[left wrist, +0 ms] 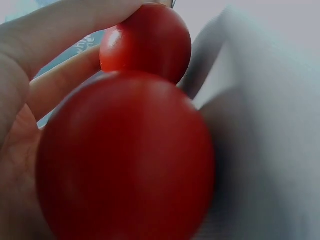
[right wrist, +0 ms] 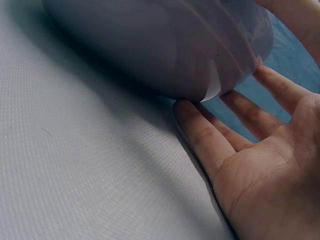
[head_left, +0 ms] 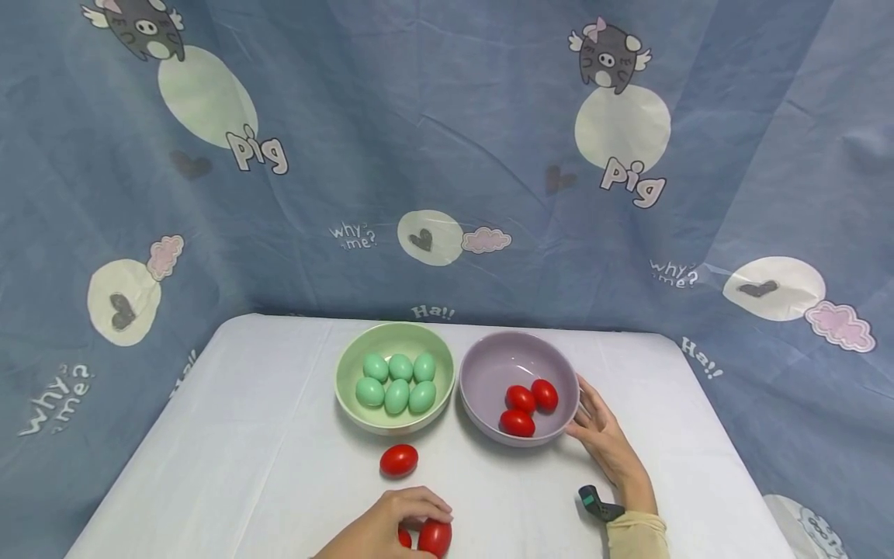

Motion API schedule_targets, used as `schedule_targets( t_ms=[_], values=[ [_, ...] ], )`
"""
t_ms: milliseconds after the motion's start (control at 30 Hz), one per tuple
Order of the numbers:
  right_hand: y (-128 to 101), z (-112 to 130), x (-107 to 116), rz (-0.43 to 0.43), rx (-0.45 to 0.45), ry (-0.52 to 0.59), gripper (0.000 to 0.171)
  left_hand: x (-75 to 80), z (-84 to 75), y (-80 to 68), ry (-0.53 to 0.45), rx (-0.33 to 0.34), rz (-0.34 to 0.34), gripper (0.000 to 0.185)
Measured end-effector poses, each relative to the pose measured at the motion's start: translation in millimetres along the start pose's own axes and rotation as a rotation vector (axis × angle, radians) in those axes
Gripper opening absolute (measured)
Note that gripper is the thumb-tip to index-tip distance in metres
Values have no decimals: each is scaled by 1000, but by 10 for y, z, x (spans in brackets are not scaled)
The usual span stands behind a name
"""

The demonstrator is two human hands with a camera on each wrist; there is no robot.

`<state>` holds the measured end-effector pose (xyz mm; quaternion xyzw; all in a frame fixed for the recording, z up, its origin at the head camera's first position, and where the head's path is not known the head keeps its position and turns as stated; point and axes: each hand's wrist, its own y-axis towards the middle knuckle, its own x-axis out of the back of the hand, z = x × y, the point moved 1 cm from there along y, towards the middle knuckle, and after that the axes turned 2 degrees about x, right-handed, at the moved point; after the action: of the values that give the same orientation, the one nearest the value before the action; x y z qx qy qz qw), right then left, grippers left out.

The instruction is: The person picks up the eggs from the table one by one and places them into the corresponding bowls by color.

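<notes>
- Left hand [head_left: 387, 528] at the near bench edge, fingers curled over two red eggs [head_left: 434, 537]; I see both in the left wrist view, one [left wrist: 125, 160] in the palm, the other [left wrist: 146, 41] pinched under the fingertips.
- Loose red egg [head_left: 399, 460] lies just beyond that hand, toward the bowls, long axis roughly left-right. Left hand is much nearer to it than the right.
- Right hand [head_left: 602, 431] flat and relaxed, fingers straight, touching the right side of the purple bowl [head_left: 489, 359]; holds nothing.
- Purple bowl lies up and right of the left hand; contents: three red eggs [head_left: 528, 407].
- Green bowl [head_left: 356, 353], touching or just beside purple on its left: six green eggs [head_left: 396, 380].
- White bench [head_left: 230, 435], blue cartoon sheet [head_left: 447, 155] behind.
</notes>
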<state>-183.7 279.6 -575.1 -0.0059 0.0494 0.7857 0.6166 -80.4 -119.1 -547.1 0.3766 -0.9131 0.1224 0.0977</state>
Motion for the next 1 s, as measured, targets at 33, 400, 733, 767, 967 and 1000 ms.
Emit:
schedule_targets(
  t_ms=[33, 400, 733, 767, 967, 1000],
  values=[
    [0, 1, 0, 0, 0, 1, 96, 3, -8, 3, 5, -2, -4, 42],
    [-2, 13, -4, 0, 2, 2, 97, 48, -131, 39, 128, -55, -45, 42],
    [-5, 32, -3, -3, -17, 11, 97, 119, -284, 126, 229, -124, -84, 41],
    [-4, 34, -4, -5, -20, 12, 97, 128, -299, 141, 232, -134, -84, 41],
    [-8, 34, 6, -9, -26, 12, 96, 188, -392, 232, 250, -190, -114, 42],
    [-10, 34, 8, -6, -22, 13, 96, 198, -405, 245, 252, -204, -122, 42]
  ],
)
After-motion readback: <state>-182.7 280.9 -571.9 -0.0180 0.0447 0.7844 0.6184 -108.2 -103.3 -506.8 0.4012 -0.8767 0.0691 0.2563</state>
